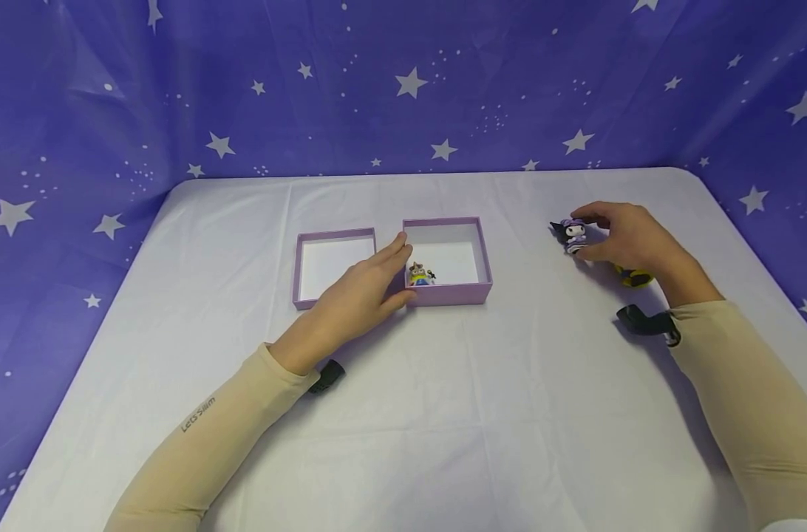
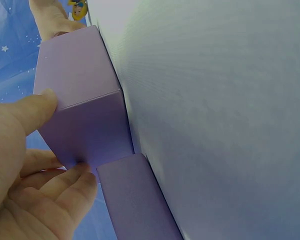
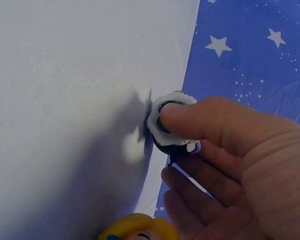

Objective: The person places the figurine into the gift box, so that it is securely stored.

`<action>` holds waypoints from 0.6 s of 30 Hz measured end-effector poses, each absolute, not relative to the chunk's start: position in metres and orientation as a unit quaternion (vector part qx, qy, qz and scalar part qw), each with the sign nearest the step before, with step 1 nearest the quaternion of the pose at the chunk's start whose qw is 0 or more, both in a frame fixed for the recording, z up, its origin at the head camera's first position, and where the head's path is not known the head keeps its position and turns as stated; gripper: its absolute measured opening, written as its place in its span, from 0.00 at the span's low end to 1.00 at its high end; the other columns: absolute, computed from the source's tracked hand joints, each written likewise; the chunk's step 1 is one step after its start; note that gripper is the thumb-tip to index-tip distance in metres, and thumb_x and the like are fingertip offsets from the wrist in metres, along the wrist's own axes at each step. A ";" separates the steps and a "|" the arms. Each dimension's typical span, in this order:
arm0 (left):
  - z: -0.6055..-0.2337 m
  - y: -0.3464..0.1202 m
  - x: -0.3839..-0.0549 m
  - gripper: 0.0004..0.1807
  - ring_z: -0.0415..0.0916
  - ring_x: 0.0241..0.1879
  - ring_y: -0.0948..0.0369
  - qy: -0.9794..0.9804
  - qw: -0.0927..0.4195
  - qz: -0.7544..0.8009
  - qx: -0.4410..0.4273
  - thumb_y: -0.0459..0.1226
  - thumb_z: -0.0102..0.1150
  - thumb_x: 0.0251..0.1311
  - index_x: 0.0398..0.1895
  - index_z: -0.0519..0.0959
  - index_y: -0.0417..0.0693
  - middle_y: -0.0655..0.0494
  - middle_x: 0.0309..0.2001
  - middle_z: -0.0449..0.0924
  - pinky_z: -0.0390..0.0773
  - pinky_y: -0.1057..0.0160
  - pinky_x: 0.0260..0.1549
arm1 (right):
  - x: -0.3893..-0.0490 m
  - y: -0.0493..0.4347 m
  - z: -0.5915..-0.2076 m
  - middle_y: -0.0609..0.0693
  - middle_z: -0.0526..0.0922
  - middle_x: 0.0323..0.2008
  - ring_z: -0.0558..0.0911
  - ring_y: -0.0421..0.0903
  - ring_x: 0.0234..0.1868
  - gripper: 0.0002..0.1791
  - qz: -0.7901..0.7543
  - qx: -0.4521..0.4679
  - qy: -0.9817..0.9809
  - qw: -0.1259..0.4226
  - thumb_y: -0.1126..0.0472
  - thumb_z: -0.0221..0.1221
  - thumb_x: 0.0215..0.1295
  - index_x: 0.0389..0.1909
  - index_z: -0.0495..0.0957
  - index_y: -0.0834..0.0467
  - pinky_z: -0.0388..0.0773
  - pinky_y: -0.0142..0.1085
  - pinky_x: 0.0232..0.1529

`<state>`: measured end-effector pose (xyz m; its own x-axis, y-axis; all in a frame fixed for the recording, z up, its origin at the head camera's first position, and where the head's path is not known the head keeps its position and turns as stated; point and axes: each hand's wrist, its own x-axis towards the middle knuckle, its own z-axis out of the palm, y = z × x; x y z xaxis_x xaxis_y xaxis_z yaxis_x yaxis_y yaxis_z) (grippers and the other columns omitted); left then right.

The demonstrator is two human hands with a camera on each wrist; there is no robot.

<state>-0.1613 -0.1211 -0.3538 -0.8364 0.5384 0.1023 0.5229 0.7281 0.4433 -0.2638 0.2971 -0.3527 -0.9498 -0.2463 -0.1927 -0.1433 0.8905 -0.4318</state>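
One figurine [image 1: 574, 233] is pinched in the right grip [image 1: 632, 235], between thumb and apparently forefinger.

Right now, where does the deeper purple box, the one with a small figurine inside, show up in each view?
Head: the deeper purple box sits just right of centre, at the left hand's fingertips.
Left wrist: upper left, with the left thumb touching it.
Right wrist: not in the picture.
Shared landmark: the starry cloth, across the top in head, along the left in left wrist, at right in right wrist.
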 end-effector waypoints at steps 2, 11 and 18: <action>-0.354 -0.121 -0.161 0.40 0.55 0.71 0.51 0.929 0.016 0.234 0.286 0.48 0.60 0.66 0.73 0.58 0.36 0.42 0.75 0.48 0.62 0.57 0.66 | -0.263 0.297 -0.352 0.68 0.69 0.63 0.66 0.68 0.63 0.39 -0.209 -0.100 0.966 0.116 0.54 0.71 0.53 0.66 0.69 0.57 0.65 0.65 0.57; -0.354 -0.121 -0.161 0.40 0.55 0.71 0.51 0.929 0.014 0.232 0.287 0.48 0.59 0.66 0.73 0.58 0.36 0.43 0.75 0.47 0.62 0.57 0.66 | -0.256 0.286 -0.346 0.62 0.76 0.58 0.71 0.65 0.60 0.37 -0.223 -0.136 0.963 0.069 0.51 0.74 0.49 0.61 0.74 0.55 0.67 0.61 0.56; -0.354 -0.120 -0.161 0.40 0.55 0.71 0.52 0.930 0.015 0.231 0.286 0.48 0.59 0.66 0.73 0.58 0.36 0.43 0.75 0.47 0.61 0.57 0.67 | -0.249 0.272 -0.339 0.58 0.76 0.59 0.71 0.63 0.60 0.35 -0.238 -0.166 0.955 0.059 0.55 0.74 0.49 0.61 0.75 0.54 0.67 0.59 0.57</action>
<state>-0.1612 -0.1204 -0.3543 -0.8360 0.5389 0.1033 0.5247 0.7299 0.4381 -0.2494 0.2718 -0.3385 -0.9379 -0.3453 -0.0338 -0.2892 0.8319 -0.4736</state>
